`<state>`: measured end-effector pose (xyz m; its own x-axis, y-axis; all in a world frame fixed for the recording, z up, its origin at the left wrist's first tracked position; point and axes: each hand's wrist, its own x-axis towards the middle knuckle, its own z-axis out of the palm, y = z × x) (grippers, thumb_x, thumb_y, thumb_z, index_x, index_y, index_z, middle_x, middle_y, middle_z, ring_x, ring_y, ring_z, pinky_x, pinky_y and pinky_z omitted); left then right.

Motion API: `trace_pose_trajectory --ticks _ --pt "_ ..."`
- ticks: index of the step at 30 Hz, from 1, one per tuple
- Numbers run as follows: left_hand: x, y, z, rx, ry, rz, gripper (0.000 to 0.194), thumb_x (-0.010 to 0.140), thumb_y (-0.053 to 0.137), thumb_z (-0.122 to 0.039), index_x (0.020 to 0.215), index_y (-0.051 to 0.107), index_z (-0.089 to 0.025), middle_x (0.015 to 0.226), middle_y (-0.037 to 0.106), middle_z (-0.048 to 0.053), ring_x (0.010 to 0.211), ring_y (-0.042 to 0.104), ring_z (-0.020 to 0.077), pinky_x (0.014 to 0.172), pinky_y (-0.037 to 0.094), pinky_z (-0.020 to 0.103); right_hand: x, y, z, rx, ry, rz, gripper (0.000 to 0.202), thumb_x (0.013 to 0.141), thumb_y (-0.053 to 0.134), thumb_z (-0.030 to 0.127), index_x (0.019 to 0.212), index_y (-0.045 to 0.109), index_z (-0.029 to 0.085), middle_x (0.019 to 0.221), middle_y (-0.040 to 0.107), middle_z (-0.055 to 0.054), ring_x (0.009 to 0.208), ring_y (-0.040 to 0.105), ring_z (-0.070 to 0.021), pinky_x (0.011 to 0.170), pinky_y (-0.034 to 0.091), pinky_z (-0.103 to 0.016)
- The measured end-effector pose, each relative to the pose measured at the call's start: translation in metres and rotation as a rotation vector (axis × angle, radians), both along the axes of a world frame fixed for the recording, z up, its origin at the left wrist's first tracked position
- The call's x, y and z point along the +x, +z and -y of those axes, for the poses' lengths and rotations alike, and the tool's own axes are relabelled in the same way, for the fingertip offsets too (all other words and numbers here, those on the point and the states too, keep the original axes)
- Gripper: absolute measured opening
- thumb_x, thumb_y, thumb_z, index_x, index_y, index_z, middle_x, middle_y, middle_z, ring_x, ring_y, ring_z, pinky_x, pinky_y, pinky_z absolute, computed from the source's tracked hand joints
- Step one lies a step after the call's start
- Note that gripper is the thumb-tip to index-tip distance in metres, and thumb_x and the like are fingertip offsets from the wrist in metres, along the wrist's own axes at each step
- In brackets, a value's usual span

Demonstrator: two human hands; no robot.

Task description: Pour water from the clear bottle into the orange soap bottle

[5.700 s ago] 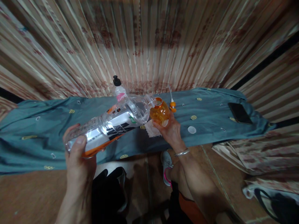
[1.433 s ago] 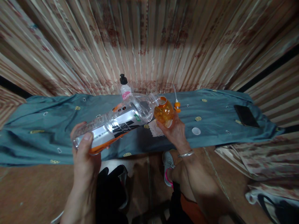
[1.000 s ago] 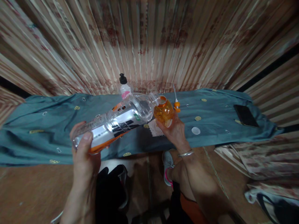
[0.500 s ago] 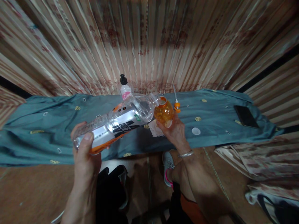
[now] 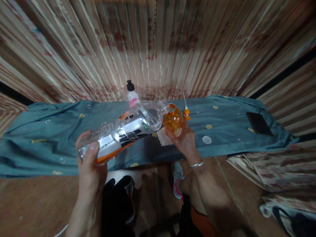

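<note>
My left hand (image 5: 91, 158) is wrapped round the base of a large clear bottle (image 5: 128, 131) with a silver, black and orange label. The bottle is tilted, its neck pointing right and up, with its mouth at the rim of a small orange transparent bottle (image 5: 173, 120). My right hand (image 5: 184, 138) holds that orange bottle from below, its opening facing up. Behind the large bottle stands a clear bottle with a black cap and pink label (image 5: 133, 98). An orange spray top with a thin tube (image 5: 187, 112) lies just right of the orange bottle.
A green-blue patterned cloth (image 5: 66, 131) covers the narrow table. On it are a white round lid (image 5: 206, 140), a pale paper piece (image 5: 164, 138) and a dark phone (image 5: 259, 123). A striped curtain (image 5: 153, 42) hangs behind. A shoe (image 5: 177, 172) shows below.
Both hands and the two held bottles stay almost in place. The view has shifted very slightly.
</note>
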<state>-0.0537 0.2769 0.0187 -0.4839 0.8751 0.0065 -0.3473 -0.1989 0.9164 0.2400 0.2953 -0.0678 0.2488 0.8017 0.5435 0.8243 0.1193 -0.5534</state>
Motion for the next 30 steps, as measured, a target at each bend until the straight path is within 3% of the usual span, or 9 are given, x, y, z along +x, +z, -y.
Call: trace_pose_trajectory --ticks 14,30 --pt "-0.0019 -0.0027 0.0007 0.027 -0.010 -0.015 0.064 0.049 0.103 -0.042 0.105 0.077 -0.027 0.098 0.076 0.001 0.070 0.068 0.0196 0.039 0.052 0.023 -0.0010 -0.0017 0.0004 0.028 0.010 0.007 0.071 0.098 0.072 0.067 0.147 0.056 0.018 0.123 0.083 -0.021 0.110 0.082 -0.0396 0.092 0.069 -0.055" --pt "-0.0026 -0.0063 -0.0003 0.048 -0.030 -0.036 0.065 0.051 0.104 -0.046 0.107 0.076 -0.027 0.100 0.075 0.002 0.075 0.069 0.0206 0.042 0.052 0.022 -0.0025 0.0000 0.0001 0.032 -0.013 0.010 0.074 0.097 0.070 0.072 0.144 0.060 0.017 0.125 0.083 -0.021 0.110 0.083 -0.0386 0.092 0.070 -0.054"
